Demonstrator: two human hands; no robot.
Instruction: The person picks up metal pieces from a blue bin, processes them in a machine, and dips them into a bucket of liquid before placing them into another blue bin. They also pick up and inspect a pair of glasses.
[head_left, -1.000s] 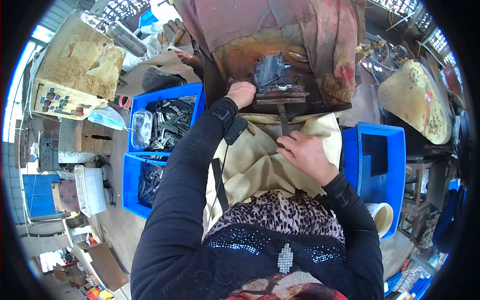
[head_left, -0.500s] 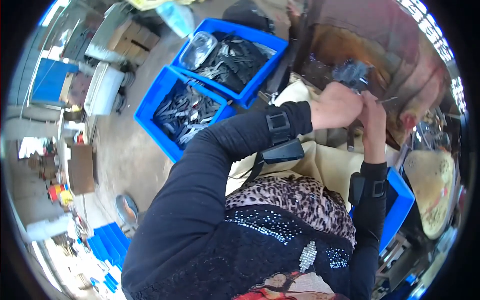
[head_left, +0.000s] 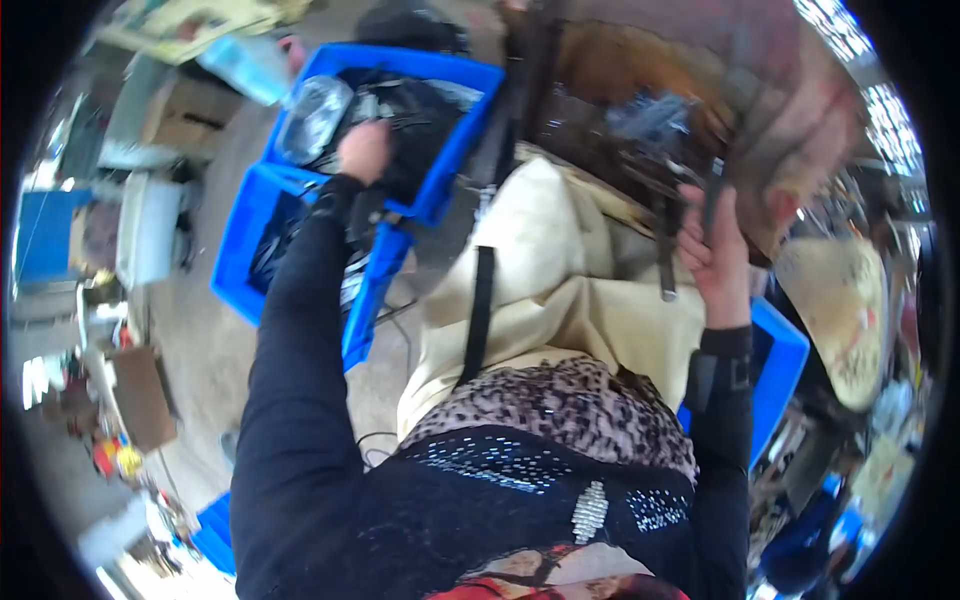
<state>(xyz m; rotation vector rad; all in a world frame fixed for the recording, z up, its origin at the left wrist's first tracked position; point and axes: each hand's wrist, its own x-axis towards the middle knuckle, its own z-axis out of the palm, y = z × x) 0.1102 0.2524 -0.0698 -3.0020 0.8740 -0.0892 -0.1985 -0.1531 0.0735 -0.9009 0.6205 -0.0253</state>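
Note:
My left hand (head_left: 365, 152) is over the far blue crate (head_left: 468, 150), which holds dark and grey flat strips (head_left: 405, 100). Motion blurs its fingers, so I cannot make out whether they hold a strip. At the right, my right hand (head_left: 715, 250) is closed around a narrow dark strip-like piece (head_left: 714, 190) that points up and away from me. Just beyond that hand, on the brown work surface, lies a small heap of greyish, shiny pieces (head_left: 652, 120). A dark metal bar (head_left: 668, 250) hangs down from the surface's near edge, left of my right hand.
A clear plastic container (head_left: 312, 120) rests in the far crate's left corner. Nearer stands a second blue crate (head_left: 235, 245) with more strips. Cream cloth (head_left: 545, 320) covers my lap. Another blue bin (head_left: 775, 375) is by my right forearm, beside a worn yellowish stool seat (head_left: 835, 310).
My hands were together at the greyish heap. Now my left hand has swung left to the far crate, and my right hand has come back slightly with the dark piece. The view has shifted.

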